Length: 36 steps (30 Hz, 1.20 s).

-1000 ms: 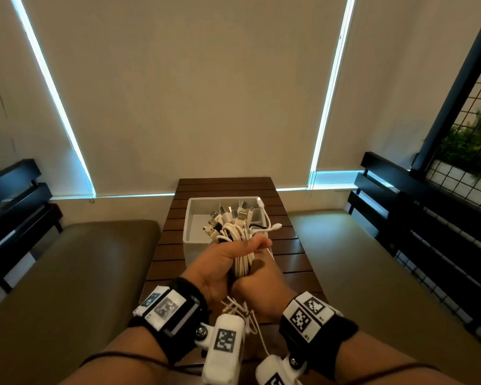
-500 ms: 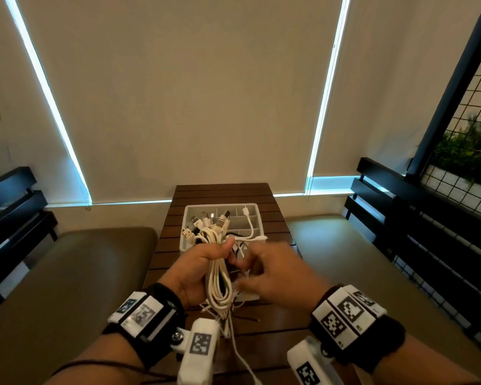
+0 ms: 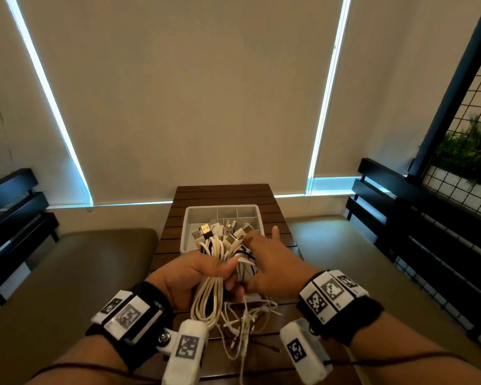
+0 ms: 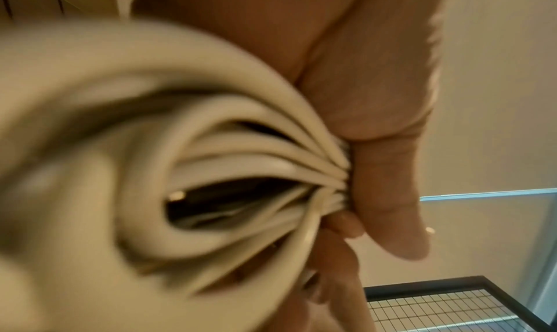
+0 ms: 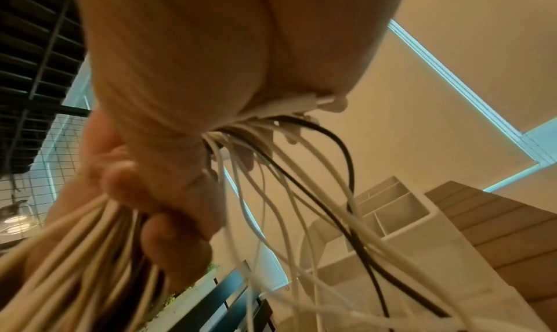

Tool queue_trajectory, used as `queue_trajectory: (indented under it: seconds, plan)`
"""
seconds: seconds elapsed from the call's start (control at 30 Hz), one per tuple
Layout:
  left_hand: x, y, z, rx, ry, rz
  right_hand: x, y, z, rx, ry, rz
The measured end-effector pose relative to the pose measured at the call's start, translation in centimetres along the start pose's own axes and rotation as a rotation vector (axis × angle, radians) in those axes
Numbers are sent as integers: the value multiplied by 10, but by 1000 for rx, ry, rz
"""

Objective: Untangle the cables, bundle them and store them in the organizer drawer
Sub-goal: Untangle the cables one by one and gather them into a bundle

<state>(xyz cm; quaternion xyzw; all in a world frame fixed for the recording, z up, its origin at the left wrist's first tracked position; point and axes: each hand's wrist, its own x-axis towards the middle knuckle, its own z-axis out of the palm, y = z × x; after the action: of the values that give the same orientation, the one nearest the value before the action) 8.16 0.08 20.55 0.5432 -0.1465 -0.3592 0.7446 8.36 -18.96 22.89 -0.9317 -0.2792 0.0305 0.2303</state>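
My left hand (image 3: 227,275) grips a folded bundle of cream-white cables (image 3: 207,297) above the near part of the table; in the left wrist view its thumb (image 4: 387,194) presses the loops (image 4: 226,151). USB plugs (image 3: 206,230) stick up from the top of the bundle. My right hand (image 3: 254,243) is at the bundle's right side and pinches thinner white and black cable ends (image 5: 301,189), with its index finger straight. Loose thin cables (image 3: 245,329) hang down onto the table. The white organizer drawer (image 3: 189,218) stands behind the hands, its divided compartments (image 5: 397,215) showing.
The narrow slatted wooden table (image 3: 222,193) runs away from me between two olive cushioned benches (image 3: 67,273). Black slatted backrests (image 3: 428,223) flank both sides, with a wire grid and plants at the right. A wall with closed blinds is straight ahead.
My right hand let go of the bundle, swung out to the right, then came back to the cable ends at its top right. The left hand kept its grip throughout.
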Motion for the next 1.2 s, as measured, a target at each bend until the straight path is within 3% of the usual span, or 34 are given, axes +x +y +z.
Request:
queue_trajectory:
  seconds: [0.13, 0.27, 0.4, 0.63, 0.83, 0.93, 1.03, 1.1, 1.2]
  plan:
    - [-1, 4, 3, 10, -7, 28, -2, 6, 0, 260, 158, -39]
    - [-1, 6, 3, -5, -60, 18, -8, 5, -4, 468, 103, 23]
    - [2, 4, 5, 42, -67, -31, -8, 5, -6, 500, -10, 26]
    - [2, 5, 4, 13, -50, -54, 1, 10, 3, 711, 14, 19]
    - [-6, 9, 2, -10, -22, -11, -5, 8, -10, 724, -114, -51]
    - [-9, 10, -3, -44, -9, -3, -9, 12, -21, 602, -160, -84]
    - [-7, 9, -4, -69, 11, 16, -11, 15, -16, 506, -44, -68]
    - [-6, 8, 0, -95, 29, 30, -11, 14, -11, 568, 38, -43]
    - [-3, 8, 8, -121, 98, 87, -10, 14, -10, 657, 44, 4]
